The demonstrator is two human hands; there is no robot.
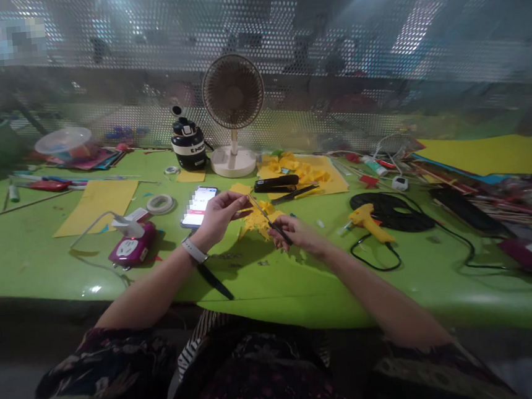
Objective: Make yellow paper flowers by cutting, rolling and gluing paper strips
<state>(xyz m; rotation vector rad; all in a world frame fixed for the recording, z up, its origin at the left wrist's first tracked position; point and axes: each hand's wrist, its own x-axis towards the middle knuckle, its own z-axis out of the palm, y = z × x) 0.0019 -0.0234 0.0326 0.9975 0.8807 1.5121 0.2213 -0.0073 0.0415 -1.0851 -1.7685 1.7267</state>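
My right hand (pixel 294 233) is closed around the dark handles of a pair of scissors (pixel 268 219), its thin blades pointing up and left. The tips reach the fingers of my left hand (pixel 221 214), which are pinched together; whatever they hold is too small to make out. Below both hands lies a heap of yellow paper pieces (pixel 254 224) on the green table (pixel 264 286). A lit phone (pixel 199 205) rests just behind my left hand. Beyond the paper heap are a black stapler (pixel 276 183) and a second dark pair of scissors (pixel 298 193).
Yellow paper flowers (pixel 298 169) lie on a yellow sheet. Behind stand a fan (pixel 233 93) and a black bottle (pixel 189 147). On the left are a purple power socket (pixel 133 245) and a tape roll (pixel 160 204); a corded yellow glue gun (pixel 371 222) lies right.
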